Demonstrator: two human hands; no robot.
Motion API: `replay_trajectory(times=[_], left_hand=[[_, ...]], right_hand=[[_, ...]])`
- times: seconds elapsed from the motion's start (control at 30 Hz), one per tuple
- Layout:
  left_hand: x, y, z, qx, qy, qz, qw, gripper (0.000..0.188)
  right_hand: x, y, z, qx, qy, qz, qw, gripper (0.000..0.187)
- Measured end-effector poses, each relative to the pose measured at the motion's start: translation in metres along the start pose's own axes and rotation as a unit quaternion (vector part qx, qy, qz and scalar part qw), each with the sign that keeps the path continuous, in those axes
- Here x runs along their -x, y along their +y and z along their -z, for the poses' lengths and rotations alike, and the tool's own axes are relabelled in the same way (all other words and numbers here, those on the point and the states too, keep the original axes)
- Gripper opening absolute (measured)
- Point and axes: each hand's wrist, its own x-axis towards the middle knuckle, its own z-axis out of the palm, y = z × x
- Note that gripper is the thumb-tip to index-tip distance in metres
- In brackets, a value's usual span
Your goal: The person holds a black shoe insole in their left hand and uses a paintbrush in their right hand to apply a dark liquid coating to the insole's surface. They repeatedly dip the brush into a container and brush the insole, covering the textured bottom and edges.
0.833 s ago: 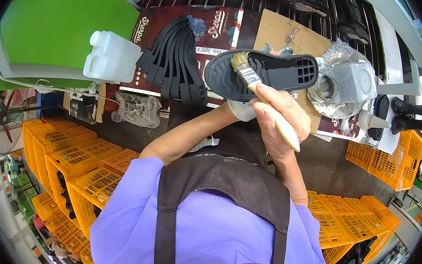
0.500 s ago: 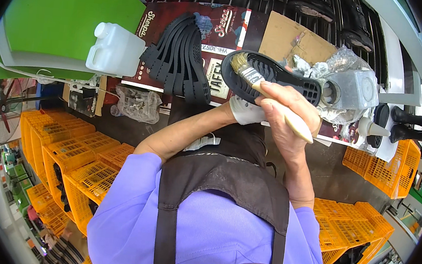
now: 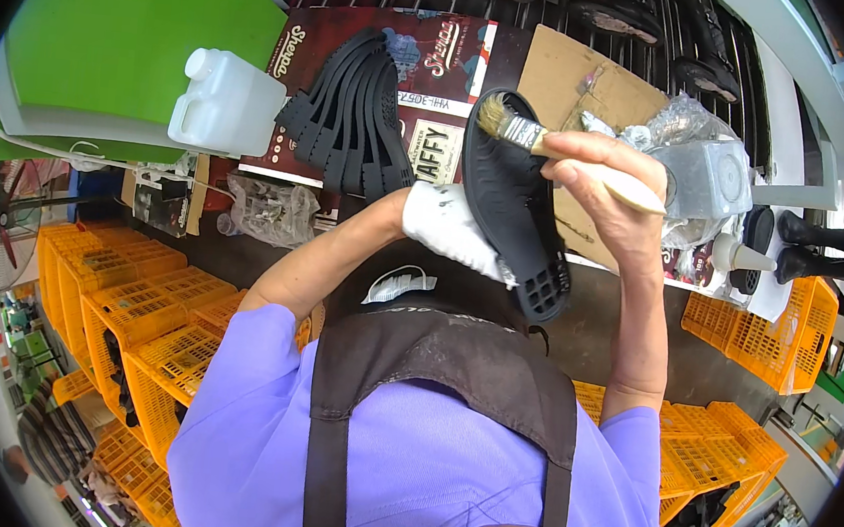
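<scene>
Black shoe sole is gripped along its left edge by the white-gloved left hand, held up at a slant just beyond the dark apron, gridded end nearest the body. A paintbrush is pinched by its pale handle in the bare right hand, bristles over the wide end's rim. Off to the left, a bunch of black soles is fanned out on maroon cardboard, just beside a white plastic jug.
</scene>
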Motion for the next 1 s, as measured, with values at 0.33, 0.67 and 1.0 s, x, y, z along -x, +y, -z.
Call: replay_trajectory(times=[0.33,0.67,1.0], left_hand=[[0.027,-0.02,-0.02,0.381,0.228,0.017,0.896,0.064],[0.028,-0.019,-0.031,0.576,0.317,-0.024,0.754,0.063],[0.014,-0.029,-0.02,0.469,0.473,-0.019,0.746,0.045]], right_hand=[[-0.004,0.007,0.003,0.049,0.032,-0.017,0.998,0.018],[0.004,0.004,-0.013,-0.017,0.003,-0.051,0.999,0.019],[0.012,0.004,-0.031,-0.068,-0.01,-0.089,0.994,0.019]])
